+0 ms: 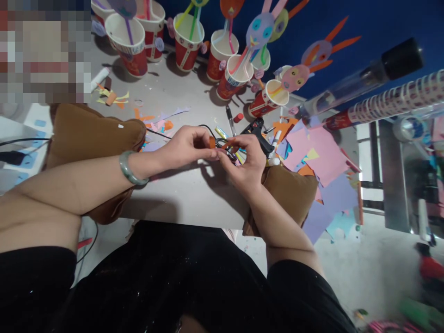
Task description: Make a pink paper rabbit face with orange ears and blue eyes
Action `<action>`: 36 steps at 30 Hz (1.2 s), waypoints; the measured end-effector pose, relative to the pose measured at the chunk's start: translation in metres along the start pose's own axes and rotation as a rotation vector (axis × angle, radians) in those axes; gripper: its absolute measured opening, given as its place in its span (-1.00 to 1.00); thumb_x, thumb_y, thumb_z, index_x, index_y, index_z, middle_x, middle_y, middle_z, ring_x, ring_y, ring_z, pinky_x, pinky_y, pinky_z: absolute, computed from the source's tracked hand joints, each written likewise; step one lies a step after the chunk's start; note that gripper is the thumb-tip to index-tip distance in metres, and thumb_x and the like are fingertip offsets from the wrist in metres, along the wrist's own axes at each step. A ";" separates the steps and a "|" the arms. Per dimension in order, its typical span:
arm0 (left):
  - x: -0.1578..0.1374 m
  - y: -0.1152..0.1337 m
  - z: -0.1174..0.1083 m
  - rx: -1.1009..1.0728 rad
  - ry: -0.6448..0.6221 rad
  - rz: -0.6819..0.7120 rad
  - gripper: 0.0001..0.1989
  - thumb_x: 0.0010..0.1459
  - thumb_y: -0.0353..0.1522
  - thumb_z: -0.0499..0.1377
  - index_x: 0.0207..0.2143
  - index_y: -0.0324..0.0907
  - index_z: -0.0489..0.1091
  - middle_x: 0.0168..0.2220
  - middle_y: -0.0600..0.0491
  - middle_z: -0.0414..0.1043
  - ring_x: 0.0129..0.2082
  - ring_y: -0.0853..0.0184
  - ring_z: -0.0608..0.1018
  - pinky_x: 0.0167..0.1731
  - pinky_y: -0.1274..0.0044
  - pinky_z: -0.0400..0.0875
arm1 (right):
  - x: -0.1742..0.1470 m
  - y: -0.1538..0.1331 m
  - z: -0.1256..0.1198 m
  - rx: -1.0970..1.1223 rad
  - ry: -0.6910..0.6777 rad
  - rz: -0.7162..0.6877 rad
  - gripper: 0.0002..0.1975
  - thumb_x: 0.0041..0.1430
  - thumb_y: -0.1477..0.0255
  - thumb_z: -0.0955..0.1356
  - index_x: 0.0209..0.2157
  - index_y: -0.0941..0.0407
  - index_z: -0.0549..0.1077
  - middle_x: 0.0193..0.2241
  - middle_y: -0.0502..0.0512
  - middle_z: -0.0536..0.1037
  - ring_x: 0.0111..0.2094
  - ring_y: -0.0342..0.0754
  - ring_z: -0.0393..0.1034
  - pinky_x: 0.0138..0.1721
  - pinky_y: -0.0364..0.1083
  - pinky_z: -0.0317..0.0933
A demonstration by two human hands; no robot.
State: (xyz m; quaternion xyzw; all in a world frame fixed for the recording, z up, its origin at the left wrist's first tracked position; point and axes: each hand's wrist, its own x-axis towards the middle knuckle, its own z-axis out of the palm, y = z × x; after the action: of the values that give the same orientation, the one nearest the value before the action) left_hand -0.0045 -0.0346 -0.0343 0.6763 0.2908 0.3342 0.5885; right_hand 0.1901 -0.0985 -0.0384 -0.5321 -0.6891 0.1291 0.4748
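Two hands meet over the table (208, 201) in the head view: my left hand (187, 147) pinches a small orange piece (212, 141), seemingly paper; my right hand (250, 162) is curled, fingertips meeting the left's, though I can't tell whether it grips too. I'd best pinch lightly and keep both wrists steady. The orange piece sits between my left thumb and forefinger, just left of my right fingertips.

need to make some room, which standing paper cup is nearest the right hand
The red-and-white paper cup bearing the yellow-eyed pink face; the other standing cups are all farther from the right hand.
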 end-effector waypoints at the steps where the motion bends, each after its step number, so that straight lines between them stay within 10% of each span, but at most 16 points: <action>1: 0.001 0.001 0.000 -0.083 -0.028 -0.105 -0.63 0.08 -0.13 0.43 -0.43 -0.21 0.41 -0.46 0.07 0.51 -0.43 0.42 0.52 -0.39 0.54 0.38 | 0.002 -0.002 0.000 0.111 -0.064 0.148 -0.75 0.14 0.22 0.50 -0.22 0.04 0.49 -0.33 0.00 0.55 -0.38 -0.11 0.40 -0.23 0.00 0.32; 5: 0.003 0.008 -0.001 -0.261 -0.046 -0.323 -0.72 0.01 -0.32 0.46 -0.40 -0.23 0.42 -0.46 0.12 0.49 -0.44 0.48 0.51 -0.40 0.60 0.37 | 0.006 -0.002 0.002 0.526 -0.265 0.630 -0.66 0.01 0.15 0.56 -0.35 0.06 0.45 -0.48 -0.06 0.50 -0.48 -0.16 0.36 -0.40 -0.10 0.29; 9: 0.003 0.010 0.000 -0.326 -0.037 -0.398 -0.77 -0.01 -0.46 0.45 -0.40 -0.24 0.43 -0.45 0.14 0.48 -0.43 0.50 0.51 -0.38 0.61 0.39 | 0.005 -0.001 0.006 0.641 -0.247 0.760 -0.66 -0.08 0.21 0.57 -0.45 0.06 0.41 -0.58 -0.13 0.40 -0.56 -0.22 0.24 -0.50 -0.15 0.17; 16: 0.007 0.008 0.001 -0.353 0.034 -0.464 -0.71 0.24 -0.25 0.34 -0.46 -0.24 0.44 -0.53 0.11 0.42 -0.59 0.53 0.39 -0.55 0.61 0.30 | 0.005 -0.003 0.011 0.675 -0.189 0.851 -0.65 -0.09 0.24 0.56 -0.50 0.05 0.35 -0.62 -0.15 0.35 -0.57 -0.23 0.18 -0.50 -0.15 0.11; 36: 0.005 0.010 -0.002 -0.136 -0.047 -0.441 -0.80 0.18 -0.49 0.28 -0.51 -0.24 0.42 -0.58 0.14 0.36 -0.59 0.52 0.40 -0.58 0.63 0.25 | 0.006 -0.005 0.012 0.607 -0.238 0.773 -0.74 0.01 0.27 0.50 -0.54 0.06 0.38 -0.62 -0.11 0.43 -0.57 -0.22 0.20 -0.47 -0.14 0.14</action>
State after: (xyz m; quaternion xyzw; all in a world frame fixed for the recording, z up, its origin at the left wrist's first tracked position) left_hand -0.0028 -0.0309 -0.0234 0.5626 0.3947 0.2004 0.6982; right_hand 0.1778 -0.0917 -0.0383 -0.5680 -0.4225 0.5496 0.4437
